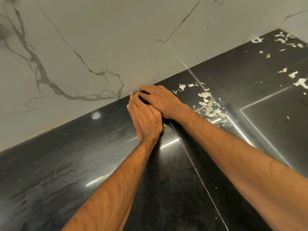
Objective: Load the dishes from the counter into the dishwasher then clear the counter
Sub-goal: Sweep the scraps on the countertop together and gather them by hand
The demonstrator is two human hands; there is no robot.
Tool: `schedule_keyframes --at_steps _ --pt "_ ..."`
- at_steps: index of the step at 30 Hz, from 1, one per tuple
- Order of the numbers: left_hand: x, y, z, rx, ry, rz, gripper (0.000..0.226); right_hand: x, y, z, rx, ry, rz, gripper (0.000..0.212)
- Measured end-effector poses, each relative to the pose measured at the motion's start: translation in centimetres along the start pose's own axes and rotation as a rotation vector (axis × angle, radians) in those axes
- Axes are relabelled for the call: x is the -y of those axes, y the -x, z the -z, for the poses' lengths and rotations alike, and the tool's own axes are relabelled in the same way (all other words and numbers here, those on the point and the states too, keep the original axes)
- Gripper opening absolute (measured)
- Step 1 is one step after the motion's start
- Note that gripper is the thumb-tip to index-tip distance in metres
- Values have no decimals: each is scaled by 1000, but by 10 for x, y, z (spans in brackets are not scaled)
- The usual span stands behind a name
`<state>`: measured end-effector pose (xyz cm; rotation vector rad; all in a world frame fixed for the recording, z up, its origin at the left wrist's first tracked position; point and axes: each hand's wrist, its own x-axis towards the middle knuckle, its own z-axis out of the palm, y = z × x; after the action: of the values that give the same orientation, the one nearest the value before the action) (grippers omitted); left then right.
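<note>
Scraps (210, 108) outside the cupped left grip (145, 120) and right grip (160, 99) (contents cannot be told) are being risked left on the surface (83, 164).

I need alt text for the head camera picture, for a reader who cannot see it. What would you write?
Two bare hands meet on a glossy black counter at the foot of a white marbled wall, the right hand lying partly over the left hand. Pale scraps lie scattered on the counter to their right.
</note>
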<state>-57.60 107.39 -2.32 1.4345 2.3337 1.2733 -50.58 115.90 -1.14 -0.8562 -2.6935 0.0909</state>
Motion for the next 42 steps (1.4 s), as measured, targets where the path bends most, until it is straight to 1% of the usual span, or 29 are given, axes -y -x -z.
schedule_keyframes --at_steps 2,4,7,10,13,15,16,17,19,20,21,26,27,28,30,31,32,33,35,36,37,38,41,42 --pt "-2 0 0 8 -16 9 51 -1 5 4 3 46 -19 41" --pt "-5 1 1 20 -45 12 50 -7 14 10 -19 82 -77 41" --pt "-3 2 0 35 -99 -15 48 -23 34 22 -50 138 -200 32" --pt "-3 2 -1 41 -121 -32 48 -36 58 40 -42 180 -287 18" --pt "-3 2 -2 46 -133 -51 48 -49 77 62 -30 149 -384 20" --pt "-3 2 -2 55 -135 -57 47 -60 85 73 -138 43 -467 15" --pt "-2 1 -2 59 -136 -59 47 -66 85 75 -178 -26 -521 23" --pt "-2 1 -2 64 -138 -59 46 -72 85 75 -167 -90 -578 40" --pt "-2 1 -2 74 -149 -57 46 -78 79 69 -45 -195 -673 73" --pt "-2 1 -1 76 -153 -57 45 -78 75 65 19 -211 -688 83" --pt "-2 0 -1 76 -155 -57 45 -77 73 61 65 -224 -678 86" --pt "-2 1 -2 80 -171 -50 43 -56 101 58 185 -398 -468 83" --pt "-1 1 -3 82 -174 -51 43 -55 108 62 186 -422 -434 78" --pt "0 0 -3 83 -175 -51 43 -55 112 67 155 -448 -417 66" --pt "0 0 -3 85 -173 -54 43 -61 109 74 -24 -462 -431 35" --pt "1 0 -3 88 -173 -56 43 -64 103 78 -117 -457 -457 26" --pt "1 0 -4 89 -174 -56 42 -67 93 79 -172 -442 -482 26" --pt "1 0 -4 89 -176 -54 42 -69 81 76 -189 -420 -497 31" --pt "1 0 -4 91 -184 -50 41 -69 56 64 -128 -389 -515 46" --pt "1 0 -4 91 -189 -51 41 -67 46 56 -79 -377 -520 50" --pt "0 0 -4 89 -191 -52 41 -62 38 49 -45 -366 -518 50" --pt "-1 0 -3 87 -189 -53 41 -57 34 43 -38 -356 -511 44" --pt "-2 0 -2 91 -180 -53 41 -51 44 42 -79 -333 -457 14" --pt "-2 0 -1 93 -181 -55 41 -53 53 46 -79 -308 -440 11"
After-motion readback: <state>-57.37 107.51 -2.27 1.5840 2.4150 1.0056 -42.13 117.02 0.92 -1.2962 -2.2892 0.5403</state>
